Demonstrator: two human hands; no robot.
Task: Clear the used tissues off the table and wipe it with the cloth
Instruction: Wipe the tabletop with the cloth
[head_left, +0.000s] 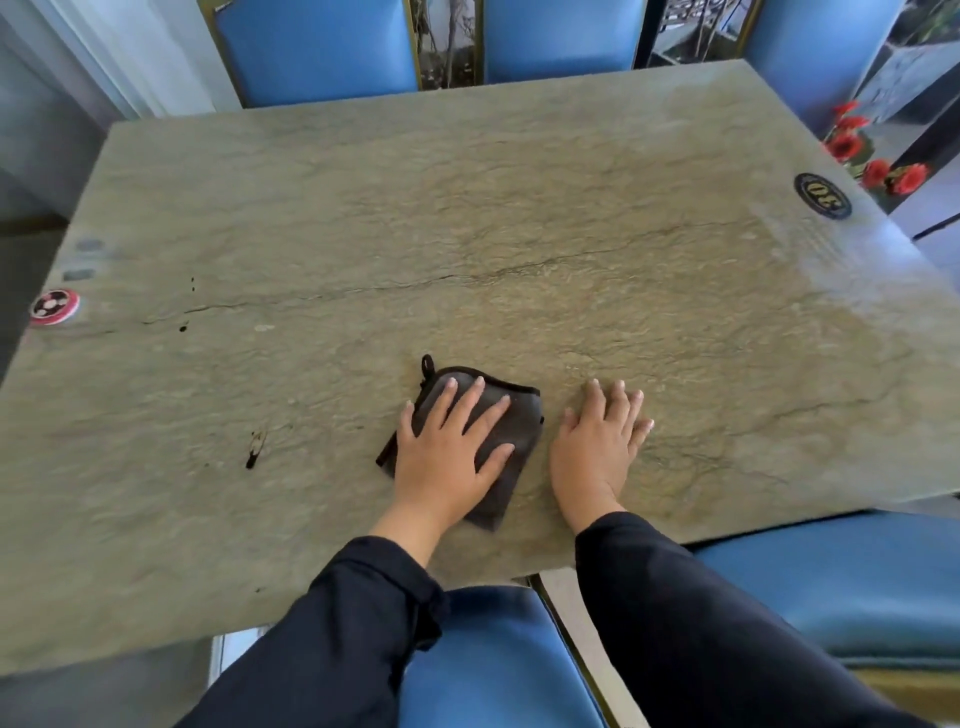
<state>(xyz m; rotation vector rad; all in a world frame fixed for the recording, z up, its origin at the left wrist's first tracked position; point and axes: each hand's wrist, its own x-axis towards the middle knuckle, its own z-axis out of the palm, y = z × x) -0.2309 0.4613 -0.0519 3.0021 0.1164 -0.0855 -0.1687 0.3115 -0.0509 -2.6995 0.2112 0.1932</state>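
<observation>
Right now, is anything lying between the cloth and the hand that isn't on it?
No. In the head view, only a bare strip of stone table separates the dark cloth from the right hand.

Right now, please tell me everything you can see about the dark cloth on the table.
The cloth is dark grey-brown, soft-looking fabric with black stitched edging and a small black hanging loop at its far left corner. It lies flat, apparently folded, on the stone-patterned table near the front edge, turned at an angle. The left hand presses on it with spread, straight fingers, covering its left part. The right hand rests beside it, not touching it.
</observation>
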